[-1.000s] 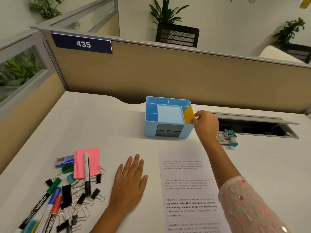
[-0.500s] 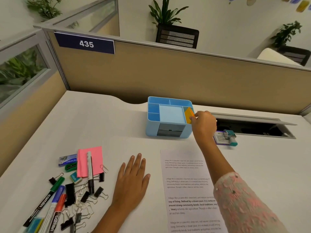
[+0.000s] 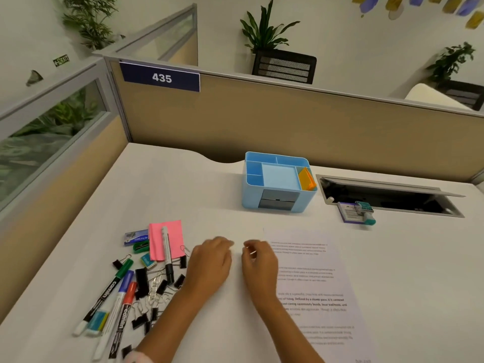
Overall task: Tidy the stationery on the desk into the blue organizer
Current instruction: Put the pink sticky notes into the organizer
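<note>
Beige cubicle partition (image 3: 288, 121) with sign 435 (image 3: 161, 77), glass side panel (image 3: 47, 132), perhaps potted plants (image 3: 264, 30) behind.

Organizer (image 3: 275, 203) behind paper (image 3: 314, 284) — markers (image 3: 115, 297) left.

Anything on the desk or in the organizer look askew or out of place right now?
The orange sticky notes stand tilted in the blue organizer's right compartment, one corner poking above the rim. Markers and binder clips lie scattered at the desk's near left.

Printed sheet (image 3: 317, 292) text blurred, lower edge cropped.
</note>
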